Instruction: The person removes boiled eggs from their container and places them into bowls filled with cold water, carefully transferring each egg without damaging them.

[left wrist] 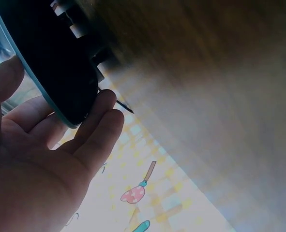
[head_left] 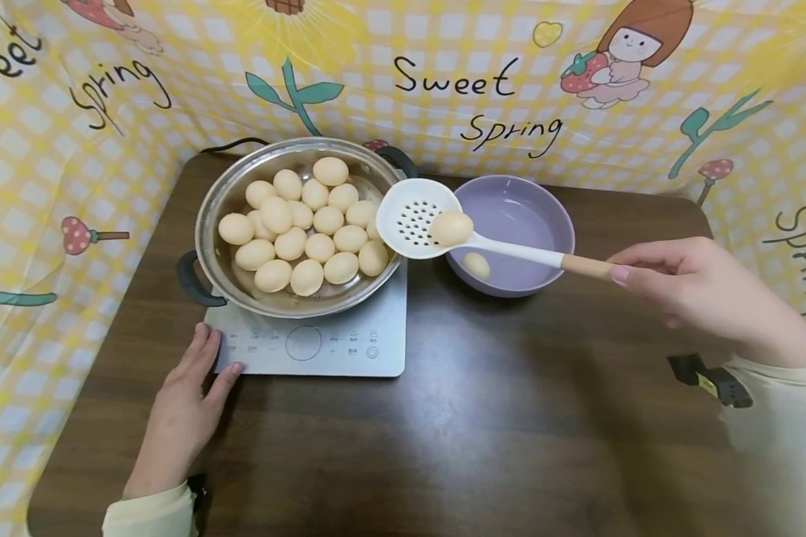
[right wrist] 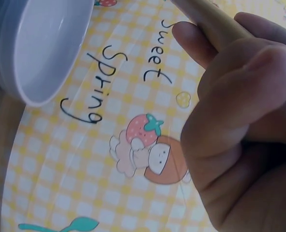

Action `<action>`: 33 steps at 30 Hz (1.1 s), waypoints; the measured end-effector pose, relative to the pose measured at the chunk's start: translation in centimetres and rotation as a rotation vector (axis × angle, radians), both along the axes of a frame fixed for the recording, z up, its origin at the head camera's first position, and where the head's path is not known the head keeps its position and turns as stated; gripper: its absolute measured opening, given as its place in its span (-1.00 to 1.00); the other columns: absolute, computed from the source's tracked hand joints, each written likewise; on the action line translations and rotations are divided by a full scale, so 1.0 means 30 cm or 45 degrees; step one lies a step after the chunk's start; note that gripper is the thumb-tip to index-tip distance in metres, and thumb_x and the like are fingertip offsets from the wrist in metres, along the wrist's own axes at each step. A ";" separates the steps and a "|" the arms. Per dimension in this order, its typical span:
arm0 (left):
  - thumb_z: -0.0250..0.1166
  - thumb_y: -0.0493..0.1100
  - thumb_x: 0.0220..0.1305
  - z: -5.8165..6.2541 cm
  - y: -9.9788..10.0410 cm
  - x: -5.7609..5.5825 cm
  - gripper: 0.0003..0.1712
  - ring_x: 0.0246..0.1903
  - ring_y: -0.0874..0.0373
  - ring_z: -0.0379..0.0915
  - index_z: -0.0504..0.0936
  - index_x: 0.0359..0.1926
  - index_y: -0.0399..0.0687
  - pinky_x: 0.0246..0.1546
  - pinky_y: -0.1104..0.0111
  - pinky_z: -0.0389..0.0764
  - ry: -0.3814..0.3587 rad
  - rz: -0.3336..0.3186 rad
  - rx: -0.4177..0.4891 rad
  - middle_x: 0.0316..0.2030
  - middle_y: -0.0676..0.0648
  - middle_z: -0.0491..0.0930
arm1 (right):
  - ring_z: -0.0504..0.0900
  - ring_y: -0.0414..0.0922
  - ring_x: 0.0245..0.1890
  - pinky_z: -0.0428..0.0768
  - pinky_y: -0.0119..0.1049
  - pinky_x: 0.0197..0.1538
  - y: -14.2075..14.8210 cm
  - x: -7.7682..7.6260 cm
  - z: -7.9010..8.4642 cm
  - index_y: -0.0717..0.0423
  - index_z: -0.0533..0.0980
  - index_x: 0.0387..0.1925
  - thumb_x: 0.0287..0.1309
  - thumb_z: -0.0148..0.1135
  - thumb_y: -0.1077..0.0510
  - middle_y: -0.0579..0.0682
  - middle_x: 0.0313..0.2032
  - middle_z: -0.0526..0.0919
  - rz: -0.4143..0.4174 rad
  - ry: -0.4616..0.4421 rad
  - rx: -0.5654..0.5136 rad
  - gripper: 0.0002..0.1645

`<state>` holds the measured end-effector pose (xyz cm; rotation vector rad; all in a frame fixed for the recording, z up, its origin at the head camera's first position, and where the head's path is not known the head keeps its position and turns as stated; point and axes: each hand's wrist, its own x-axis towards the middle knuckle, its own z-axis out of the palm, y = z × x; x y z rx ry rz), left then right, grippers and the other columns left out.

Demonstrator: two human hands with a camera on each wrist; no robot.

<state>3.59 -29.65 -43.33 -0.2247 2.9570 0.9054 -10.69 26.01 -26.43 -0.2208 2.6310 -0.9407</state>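
Observation:
My right hand (head_left: 705,298) holds the wooden handle (head_left: 586,266) of a white perforated skimmer (head_left: 395,216), its fingers round the handle in the right wrist view. One egg (head_left: 451,228) rides on the skimmer, near where its head meets the handle. The head hangs between a steel pot (head_left: 210,246) and a purple bowl (head_left: 533,224), overlapping both rims in the head view. Many pale eggs (head_left: 290,244) fill the pot; a single egg (head_left: 475,265) lies in the bowl. My left hand (head_left: 184,406) grips the front left corner of the induction cooktop (head_left: 262,359) beneath the pot.
Black side handles (head_left: 198,280) stick out from the pot. A black cord (head_left: 235,143) runs behind it at the back left. Everything stands on a dark wooden table (head_left: 483,418), with a yellow checked cloth (head_left: 436,45) rising behind and at both sides.

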 end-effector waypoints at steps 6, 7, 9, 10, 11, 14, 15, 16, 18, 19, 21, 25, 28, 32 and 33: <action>0.08 0.08 0.57 -0.002 0.001 0.001 -0.22 0.46 -0.39 -0.10 0.04 0.57 -0.22 0.35 -0.29 0.01 -0.003 -0.001 -0.006 0.57 -0.18 -0.15 | 0.41 0.00 -0.72 0.43 -0.24 -0.65 0.043 0.015 -0.001 0.08 0.69 0.01 0.42 0.24 -0.03 0.07 -0.70 0.38 -0.047 -0.008 0.014 -0.67; 0.08 0.08 0.57 -0.002 0.001 0.001 -0.22 0.46 -0.39 -0.10 0.04 0.57 -0.22 0.35 -0.29 0.01 -0.001 -0.001 -0.006 0.57 -0.19 -0.15 | 0.41 0.00 -0.72 0.44 -0.24 -0.65 0.051 0.017 -0.002 0.08 0.69 0.01 0.43 0.24 -0.03 0.06 -0.71 0.38 -0.053 -0.002 0.025 -0.67; 0.08 0.07 0.57 -0.003 0.002 0.002 -0.22 0.46 -0.40 -0.09 0.05 0.57 -0.22 0.35 -0.30 0.01 0.005 0.000 -0.004 0.57 -0.19 -0.15 | 0.41 -0.02 -0.73 0.43 -0.25 -0.66 0.067 0.023 -0.004 0.11 0.68 0.01 0.43 0.23 -0.01 0.05 -0.71 0.39 -0.052 0.019 0.041 -0.67; 0.08 0.07 0.57 -0.003 0.002 0.002 -0.22 0.45 -0.41 -0.09 0.05 0.57 -0.21 0.35 -0.30 0.01 0.009 0.000 -0.002 0.57 -0.19 -0.14 | 0.41 -0.02 -0.73 0.43 -0.25 -0.66 0.076 0.025 -0.005 0.14 0.67 0.01 0.44 0.22 0.00 0.04 -0.72 0.38 -0.046 0.026 0.045 -0.67; 0.08 0.07 0.57 -0.003 0.002 0.003 -0.23 0.45 -0.42 -0.08 0.05 0.57 -0.21 0.34 -0.30 0.02 0.014 -0.001 -0.001 0.57 -0.19 -0.14 | 0.42 -0.03 -0.73 0.43 -0.25 -0.66 0.082 0.028 -0.006 0.14 0.67 0.01 0.45 0.22 0.00 0.03 -0.72 0.39 -0.049 0.034 0.049 -0.67; 0.08 0.07 0.57 -0.005 0.002 0.005 -0.23 0.44 -0.44 -0.08 0.04 0.57 -0.21 0.34 -0.31 0.02 0.017 -0.002 0.003 0.57 -0.18 -0.15 | 0.41 -0.06 -0.73 0.44 -0.27 -0.66 0.107 0.039 -0.011 0.22 0.65 0.02 0.46 0.19 0.06 0.03 -0.72 0.38 -0.036 0.050 0.037 -0.66; 0.08 0.06 0.57 -0.005 0.001 0.005 -0.23 0.44 -0.45 -0.08 0.04 0.57 -0.21 0.34 -0.31 0.02 0.017 -0.004 0.003 0.57 -0.18 -0.15 | 0.41 -0.07 -0.72 0.45 -0.27 -0.65 0.115 0.044 -0.013 0.24 0.65 0.03 0.47 0.18 0.06 0.02 -0.72 0.38 -0.040 0.050 0.042 -0.66; 0.08 0.06 0.57 -0.005 0.001 0.005 -0.23 0.44 -0.44 -0.08 0.04 0.57 -0.21 0.34 -0.31 0.02 0.017 -0.005 0.002 0.57 -0.19 -0.15 | 0.41 -0.07 -0.72 0.46 -0.28 -0.65 0.124 0.047 -0.015 0.27 0.64 0.04 0.47 0.17 0.07 0.02 -0.72 0.38 -0.036 0.048 0.040 -0.65; 0.07 0.07 0.58 -0.005 0.001 0.007 -0.22 0.45 -0.43 -0.09 0.03 0.57 -0.21 0.34 -0.31 0.02 0.010 -0.004 0.001 0.57 -0.18 -0.16 | 0.42 -0.07 -0.72 0.44 -0.29 -0.64 0.141 0.055 -0.022 0.30 0.62 0.06 0.48 0.16 0.08 0.02 -0.73 0.37 -0.035 0.051 0.057 -0.63; 0.07 0.07 0.58 -0.005 0.000 0.007 -0.22 0.45 -0.43 -0.10 0.03 0.57 -0.22 0.34 -0.31 0.02 0.006 -0.005 0.000 0.57 -0.18 -0.16 | 0.42 -0.07 -0.72 0.43 -0.28 -0.64 0.149 0.059 -0.025 0.31 0.62 0.07 0.49 0.15 0.08 0.02 -0.73 0.37 -0.042 0.047 0.069 -0.62; 0.07 0.07 0.58 -0.003 0.000 0.008 -0.22 0.45 -0.42 -0.10 0.02 0.57 -0.22 0.34 -0.30 0.01 0.000 -0.007 -0.001 0.57 -0.18 -0.17 | 0.43 -0.07 -0.72 0.43 -0.28 -0.64 0.164 0.067 -0.033 0.33 0.60 0.08 0.49 0.14 0.07 0.02 -0.73 0.37 -0.058 0.041 0.091 -0.60; 0.07 0.07 0.58 0.001 0.000 0.008 -0.22 0.45 -0.43 -0.10 0.03 0.57 -0.23 0.34 -0.30 0.01 0.004 -0.015 -0.006 0.57 -0.19 -0.17 | 0.40 -0.07 -0.71 0.46 -0.28 -0.63 0.190 0.083 -0.049 0.36 0.58 0.11 0.50 0.13 0.06 0.01 -0.73 0.34 -0.111 0.009 0.085 -0.57; 0.08 0.06 0.58 0.003 -0.001 0.007 -0.23 0.44 -0.45 -0.09 0.04 0.56 -0.24 0.34 -0.31 0.01 0.013 -0.023 -0.012 0.56 -0.21 -0.14 | 0.39 -0.08 -0.71 0.48 -0.28 -0.63 0.205 0.095 -0.063 0.35 0.58 0.11 0.50 0.13 0.06 -0.01 -0.72 0.34 -0.136 0.005 0.081 -0.56; 0.08 0.07 0.57 0.003 -0.002 0.008 -0.22 0.45 -0.42 -0.08 0.05 0.56 -0.24 0.34 -0.31 0.00 0.009 -0.029 -0.014 0.56 -0.21 -0.13 | 0.38 -0.07 -0.74 0.42 -0.27 -0.68 0.215 0.099 -0.087 0.34 0.59 0.09 0.50 0.12 0.04 -0.01 -0.71 0.35 -0.138 0.017 0.061 -0.57; 0.08 0.07 0.57 0.003 -0.003 0.008 -0.22 0.45 -0.41 -0.08 0.05 0.56 -0.24 0.35 -0.30 0.00 0.008 -0.028 -0.016 0.56 -0.21 -0.12 | 0.37 -0.06 -0.75 0.40 -0.26 -0.69 0.215 0.098 -0.094 0.32 0.59 0.08 0.50 0.13 0.03 -0.01 -0.72 0.34 -0.141 0.017 0.053 -0.57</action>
